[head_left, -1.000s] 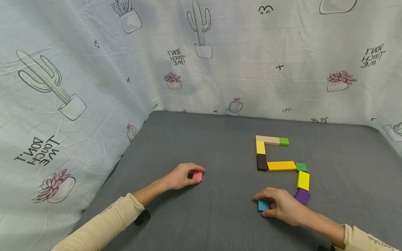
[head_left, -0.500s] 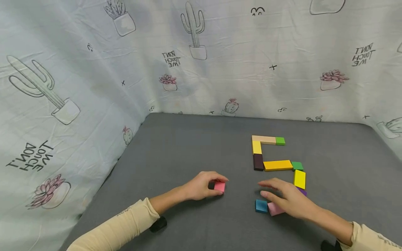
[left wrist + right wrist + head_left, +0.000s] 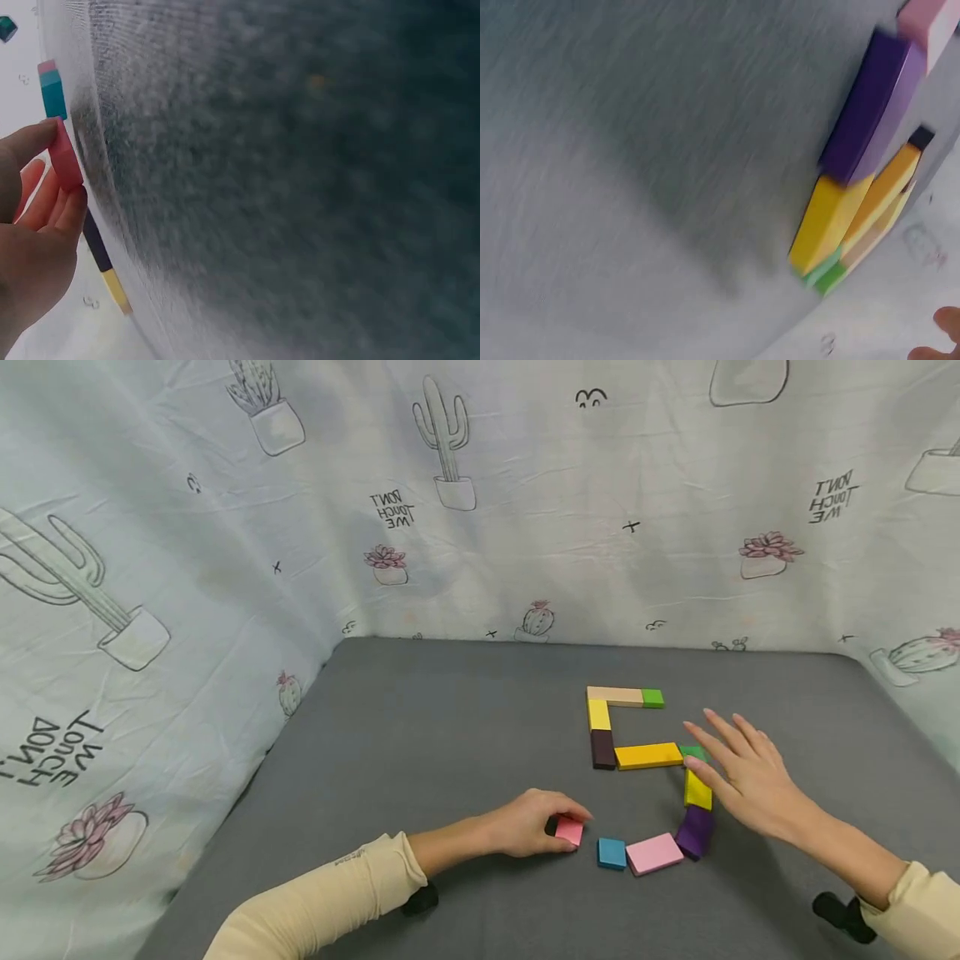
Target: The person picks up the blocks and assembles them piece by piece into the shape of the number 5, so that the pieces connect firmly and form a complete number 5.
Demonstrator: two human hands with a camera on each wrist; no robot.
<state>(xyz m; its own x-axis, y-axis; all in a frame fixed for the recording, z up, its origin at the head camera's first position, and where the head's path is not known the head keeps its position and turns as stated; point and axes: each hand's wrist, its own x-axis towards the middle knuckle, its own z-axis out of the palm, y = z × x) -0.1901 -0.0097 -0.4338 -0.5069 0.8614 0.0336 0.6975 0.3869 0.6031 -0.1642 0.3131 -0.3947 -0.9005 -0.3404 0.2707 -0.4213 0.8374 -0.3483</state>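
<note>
My left hand (image 3: 525, 827) pinches a small coral-pink block (image 3: 570, 831) between thumb and fingers, low over the table. The left wrist view shows that pink block (image 3: 65, 157) held by its ends. Just right of it lies a blue block (image 3: 611, 853), with a gap between them. A light pink block (image 3: 654, 854) follows, then a purple block (image 3: 696, 832) and a yellow block (image 3: 699, 789). My right hand (image 3: 761, 785) is raised with fingers spread, overlapping the yellow and green blocks in the head view, holding nothing. Only its fingertips (image 3: 951, 322) show in the right wrist view.
The row continues with a green block (image 3: 692, 751), a long orange-yellow one (image 3: 648, 756), a dark brown one (image 3: 602, 749), a smaller yellow one (image 3: 598, 714), a beige one (image 3: 621, 696) and a light green one (image 3: 653, 698). A cactus-print cloth (image 3: 525, 468) hangs behind the grey table (image 3: 435, 718).
My right hand has let go of the blue block and lifted away to the back right, its fingers spreading. My left hand has brought the coral-pink block rightward, close to the blue one.
</note>
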